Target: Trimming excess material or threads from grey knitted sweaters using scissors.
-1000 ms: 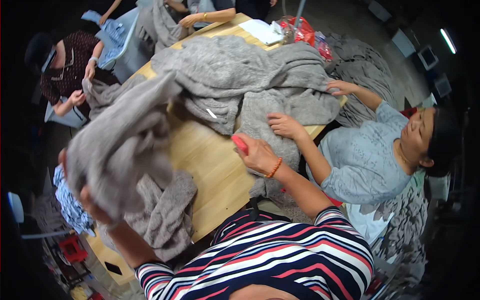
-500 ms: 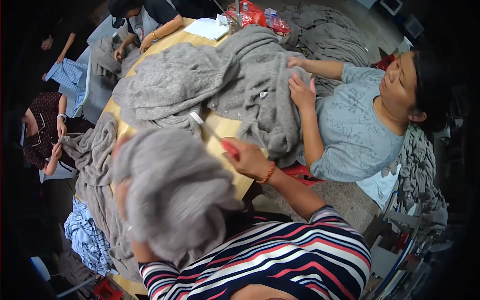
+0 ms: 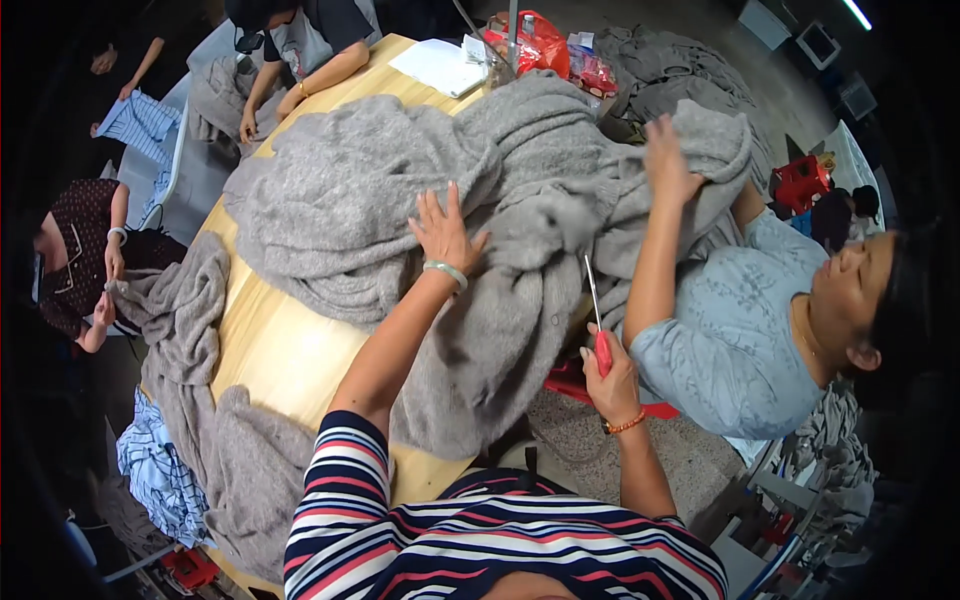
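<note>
My left hand is open, its fingers spread over a grey knit garment that drapes from the pile toward me. In my right hand is a red-handled tool with a long, thin metal blade pointing away from me; its exact kind is unclear. The tool's tip comes close to the grey knit. A large heap of grey knitwear covers the middle of the wooden table. At the right, a co-worker in a pale blue patterned top handles a grey knit piece.
More grey knitwear lies at the table's near left, beside blue checked cloth. White papers and a red bag sit at the far end. Other people work along the left side. A red stool stands at the right.
The bundled grey knit my left hand held close to me is gone from there. That hand now reaches forward onto the pile. My right hand has moved right with the tool. The co-worker's arms have lifted.
</note>
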Action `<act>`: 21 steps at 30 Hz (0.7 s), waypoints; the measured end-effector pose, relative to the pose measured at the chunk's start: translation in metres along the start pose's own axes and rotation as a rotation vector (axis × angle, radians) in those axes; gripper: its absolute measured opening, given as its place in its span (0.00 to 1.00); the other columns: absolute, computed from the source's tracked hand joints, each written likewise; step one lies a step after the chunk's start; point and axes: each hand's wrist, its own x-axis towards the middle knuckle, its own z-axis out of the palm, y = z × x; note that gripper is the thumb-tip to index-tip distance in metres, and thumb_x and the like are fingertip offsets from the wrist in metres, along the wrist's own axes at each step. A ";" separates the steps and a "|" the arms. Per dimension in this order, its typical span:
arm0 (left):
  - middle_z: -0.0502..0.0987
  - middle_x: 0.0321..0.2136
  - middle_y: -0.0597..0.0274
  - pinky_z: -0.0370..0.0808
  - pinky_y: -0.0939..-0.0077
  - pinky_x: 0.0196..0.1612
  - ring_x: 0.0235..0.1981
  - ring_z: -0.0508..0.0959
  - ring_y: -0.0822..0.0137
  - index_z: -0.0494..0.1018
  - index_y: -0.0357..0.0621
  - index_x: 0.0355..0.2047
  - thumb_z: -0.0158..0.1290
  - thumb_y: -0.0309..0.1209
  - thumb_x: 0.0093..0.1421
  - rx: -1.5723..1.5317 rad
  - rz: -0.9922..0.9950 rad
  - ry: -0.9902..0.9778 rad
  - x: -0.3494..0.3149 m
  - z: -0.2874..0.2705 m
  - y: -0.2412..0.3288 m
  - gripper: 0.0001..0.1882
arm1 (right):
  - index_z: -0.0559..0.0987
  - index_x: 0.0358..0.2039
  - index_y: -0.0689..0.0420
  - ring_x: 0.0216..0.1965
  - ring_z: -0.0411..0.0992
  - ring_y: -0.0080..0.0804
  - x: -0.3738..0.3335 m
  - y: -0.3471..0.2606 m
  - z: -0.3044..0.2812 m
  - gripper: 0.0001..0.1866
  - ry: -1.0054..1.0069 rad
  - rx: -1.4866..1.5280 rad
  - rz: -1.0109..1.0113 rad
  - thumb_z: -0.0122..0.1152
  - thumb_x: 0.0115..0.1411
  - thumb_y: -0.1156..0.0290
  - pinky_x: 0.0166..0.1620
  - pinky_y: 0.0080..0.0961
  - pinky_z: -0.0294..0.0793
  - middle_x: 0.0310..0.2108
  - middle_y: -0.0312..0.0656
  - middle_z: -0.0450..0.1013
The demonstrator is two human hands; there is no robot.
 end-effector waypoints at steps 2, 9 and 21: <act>0.59 0.62 0.40 0.48 0.30 0.63 0.68 0.53 0.44 0.40 0.49 0.71 0.67 0.42 0.49 -0.014 0.033 0.042 0.024 0.029 -0.022 0.58 | 0.73 0.53 0.61 0.49 0.74 0.56 0.009 -0.005 0.003 0.19 -0.042 0.004 0.030 0.58 0.62 0.72 0.49 0.39 0.74 0.47 0.56 0.75; 0.78 0.40 0.42 0.73 0.56 0.51 0.44 0.77 0.42 0.73 0.44 0.51 0.56 0.31 0.52 -0.339 -0.062 0.047 0.081 0.019 -0.105 0.24 | 0.72 0.53 0.59 0.41 0.76 0.58 0.034 -0.013 0.014 0.19 -0.080 -0.054 -0.016 0.58 0.61 0.70 0.42 0.41 0.76 0.39 0.56 0.77; 0.79 0.39 0.53 0.72 0.69 0.49 0.43 0.79 0.56 0.74 0.37 0.45 0.54 0.18 0.51 -0.158 0.142 0.434 -0.148 -0.348 -0.255 0.18 | 0.73 0.53 0.58 0.40 0.77 0.55 0.029 -0.065 0.083 0.20 -0.397 -0.078 -0.299 0.60 0.59 0.71 0.42 0.38 0.75 0.37 0.57 0.77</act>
